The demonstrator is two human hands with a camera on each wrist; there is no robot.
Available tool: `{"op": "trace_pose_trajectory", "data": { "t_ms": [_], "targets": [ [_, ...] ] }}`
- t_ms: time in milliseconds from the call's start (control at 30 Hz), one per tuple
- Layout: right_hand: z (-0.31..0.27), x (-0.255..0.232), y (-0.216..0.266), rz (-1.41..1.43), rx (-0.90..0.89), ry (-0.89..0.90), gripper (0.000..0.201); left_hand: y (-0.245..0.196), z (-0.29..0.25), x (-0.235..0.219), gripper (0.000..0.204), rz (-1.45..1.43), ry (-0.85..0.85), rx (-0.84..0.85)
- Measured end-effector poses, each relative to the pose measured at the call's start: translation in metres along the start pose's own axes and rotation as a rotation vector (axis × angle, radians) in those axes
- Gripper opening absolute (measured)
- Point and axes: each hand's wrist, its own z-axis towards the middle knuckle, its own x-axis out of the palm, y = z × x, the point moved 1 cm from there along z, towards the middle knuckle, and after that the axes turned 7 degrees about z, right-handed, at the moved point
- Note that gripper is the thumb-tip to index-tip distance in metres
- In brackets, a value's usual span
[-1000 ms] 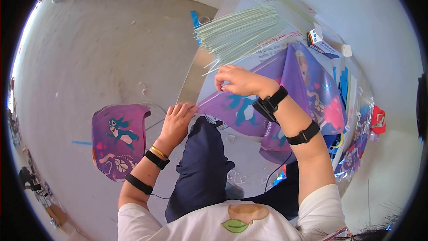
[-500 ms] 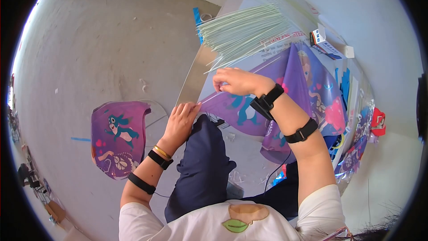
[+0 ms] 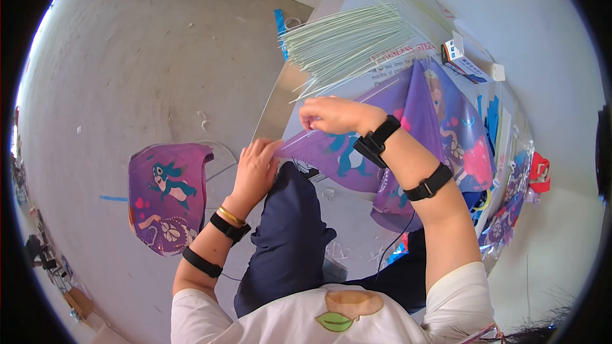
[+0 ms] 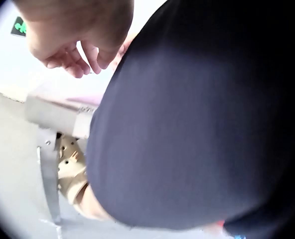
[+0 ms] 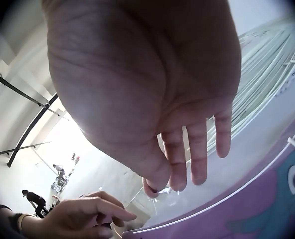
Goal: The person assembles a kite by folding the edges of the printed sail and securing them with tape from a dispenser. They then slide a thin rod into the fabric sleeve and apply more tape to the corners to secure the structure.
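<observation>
On the table, two hands (left hand (image 3: 255, 167), right hand (image 3: 331, 114)) pinch one purple kite (image 3: 338, 156).

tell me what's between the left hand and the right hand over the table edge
In the head view, a thin white rod along the edge of the purple kite sheet spans from the left hand to the right hand.

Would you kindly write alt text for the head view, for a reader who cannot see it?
Seen from above, a seated person works a purple cartoon-printed kite sheet at a table's edge: the left hand pinches its corner while the right hand pinches a thin white rod along its edge. A fan of pale rods lies beyond; another purple sheet lies on the floor.
</observation>
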Motion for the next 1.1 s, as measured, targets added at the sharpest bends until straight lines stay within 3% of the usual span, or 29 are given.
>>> {"op": "trace_pose_trajectory", "data": {
  "t_ms": [133,200,533,1100],
  "targets": [
    [-0.002,0.000,-0.002,-0.018,0.003,-0.004,0.008,-0.005,0.033,0.005,0.027,-0.276,-0.022,-0.150],
    [-0.004,0.002,-0.005,-0.034,-0.006,-0.022,0.008,-0.011,0.049,0.012,0.025,-0.351,0.060,-0.245],
    [-0.017,0.008,0.001,-0.088,-0.013,-0.115,0.006,-0.007,0.056,0.040,0.020,-0.387,0.126,-0.269],
    [-0.029,0.014,0.003,-0.119,-0.007,-0.210,0.012,-0.015,0.055,0.033,0.025,-0.363,0.005,-0.261]
  ]
}}
